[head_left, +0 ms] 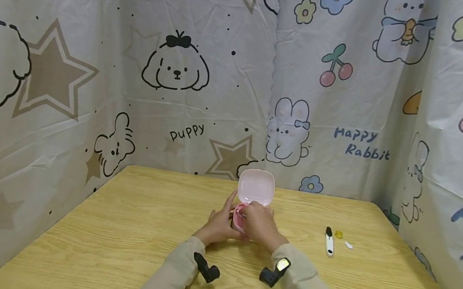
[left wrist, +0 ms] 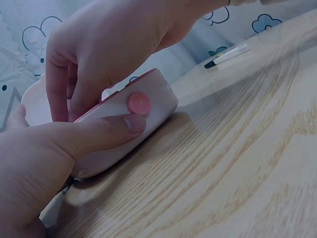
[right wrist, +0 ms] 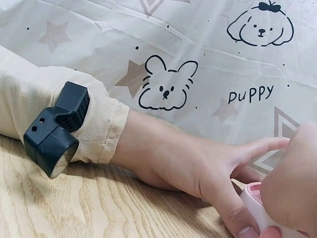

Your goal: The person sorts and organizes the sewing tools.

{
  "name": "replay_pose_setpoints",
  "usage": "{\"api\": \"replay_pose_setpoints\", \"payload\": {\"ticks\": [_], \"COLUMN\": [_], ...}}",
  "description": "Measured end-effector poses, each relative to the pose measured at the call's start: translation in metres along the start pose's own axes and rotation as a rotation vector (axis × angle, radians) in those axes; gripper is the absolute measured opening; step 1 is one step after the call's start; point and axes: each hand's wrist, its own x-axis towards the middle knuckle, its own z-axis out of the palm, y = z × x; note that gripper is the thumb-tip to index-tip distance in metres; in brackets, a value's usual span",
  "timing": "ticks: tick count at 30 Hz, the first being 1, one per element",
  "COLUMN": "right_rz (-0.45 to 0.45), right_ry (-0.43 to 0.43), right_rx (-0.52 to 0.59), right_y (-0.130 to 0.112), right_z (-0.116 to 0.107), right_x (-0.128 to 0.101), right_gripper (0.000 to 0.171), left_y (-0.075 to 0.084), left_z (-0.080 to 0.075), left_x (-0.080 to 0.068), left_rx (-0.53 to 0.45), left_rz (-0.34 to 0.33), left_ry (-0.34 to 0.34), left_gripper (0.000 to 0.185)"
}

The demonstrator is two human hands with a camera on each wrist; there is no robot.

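An open pink case (head_left: pixel 256 185) stands on the table with its pale lid raised at the back. My left hand (head_left: pixel 220 224) grips its base from the left, the thumb lying along the front wall beside a round pink button (left wrist: pixel 139 103). Over the base is my right hand (head_left: pixel 260 222), its fingers bent down inside the case. In the left wrist view those fingers (left wrist: pixel 62 96) dip behind the pink rim, which hides their tips; I cannot tell what they hold there.
To the right on the wooden table (head_left: pixel 115 227) lie a white pen-like tool with a black end (head_left: pixel 329 242), a small yellow ring (head_left: pixel 338 234) and a small white piece (head_left: pixel 348 245). A printed curtain (head_left: pixel 151 119) surrounds the table's back and sides.
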Motion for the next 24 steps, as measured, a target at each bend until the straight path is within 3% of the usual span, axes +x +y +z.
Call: {"api": "replay_pose_setpoints", "payload": {"ticks": [24], "right_rz": [0.088], "right_ry": [-0.011], "right_rx": [0.094], "right_y": [0.0072], "right_z": [0.0032], "right_x": [-0.0047], "right_gripper": [0.017], "left_y": [0.0045], "left_z": [-0.0001], "left_x": [-0.0011], "left_rx": [0.018], "left_rz": [-0.015], "left_ry": [-0.002], "left_gripper": [0.138]}}
